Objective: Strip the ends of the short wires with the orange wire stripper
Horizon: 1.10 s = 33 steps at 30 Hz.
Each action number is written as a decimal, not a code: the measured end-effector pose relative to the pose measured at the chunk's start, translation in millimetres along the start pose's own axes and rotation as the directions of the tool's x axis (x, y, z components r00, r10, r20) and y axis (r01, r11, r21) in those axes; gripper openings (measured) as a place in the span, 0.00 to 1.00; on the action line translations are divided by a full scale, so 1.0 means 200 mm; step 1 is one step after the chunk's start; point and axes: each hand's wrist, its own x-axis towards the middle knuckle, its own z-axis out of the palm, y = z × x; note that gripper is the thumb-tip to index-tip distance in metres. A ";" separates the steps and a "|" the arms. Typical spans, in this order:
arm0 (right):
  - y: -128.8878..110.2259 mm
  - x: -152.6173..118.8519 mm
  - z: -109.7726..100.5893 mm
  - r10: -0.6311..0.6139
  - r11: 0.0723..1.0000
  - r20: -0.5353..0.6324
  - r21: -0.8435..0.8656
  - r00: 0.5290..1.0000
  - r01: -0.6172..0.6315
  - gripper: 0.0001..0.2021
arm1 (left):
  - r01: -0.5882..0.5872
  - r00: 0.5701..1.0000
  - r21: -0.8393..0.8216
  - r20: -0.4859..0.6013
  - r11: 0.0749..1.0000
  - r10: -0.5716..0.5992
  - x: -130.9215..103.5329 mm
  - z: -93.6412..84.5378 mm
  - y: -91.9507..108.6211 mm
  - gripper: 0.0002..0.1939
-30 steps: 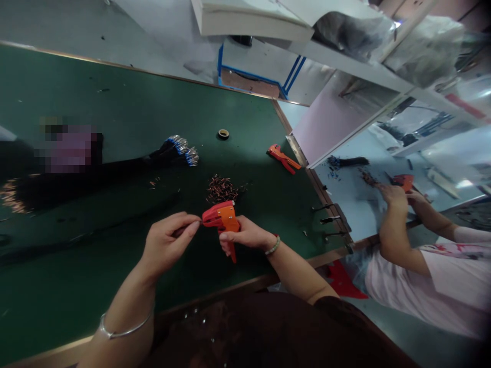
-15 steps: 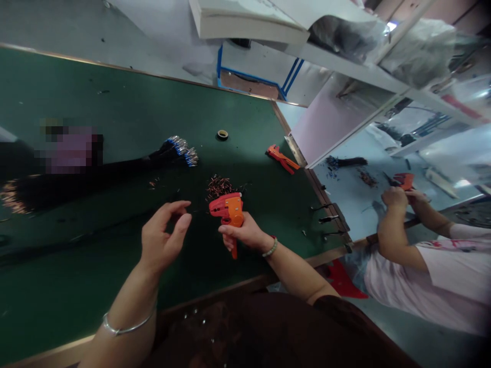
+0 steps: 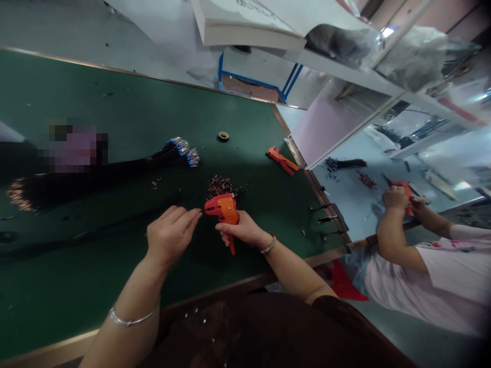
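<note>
My right hand is wrapped round the grip of an orange and red wire stripper, its jaws facing left. My left hand has its thumb and fingers pinched together right at those jaws. A short dark bit of black wire shows between the fingertips and the stripper; the rest of it is hard to see against the dark tabletop. Just behind the stripper lies a pile of cut wire scraps. To the left rests a thick bundle of black wires, with copper-coloured ends at one side and blue and silver ends at the other.
A second wire stripper and a tape roll lie farther back on the green table. A black metal rack is at the right edge. Beyond it, a co-worker's hands hold a similar tool. A shelf overhangs the back.
My left hand has moved up and right to the stripper's jaws, and its fingers have closed into a pinch. The stripper in my right hand has shifted slightly left.
</note>
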 end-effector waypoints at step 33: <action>-0.06 -0.03 -0.13 0.010 0.995 0.217 0.092 0.976 -0.030 0.23 | -0.057 0.990 0.018 0.126 0.998 0.055 0.00 -0.01 -0.02 0.14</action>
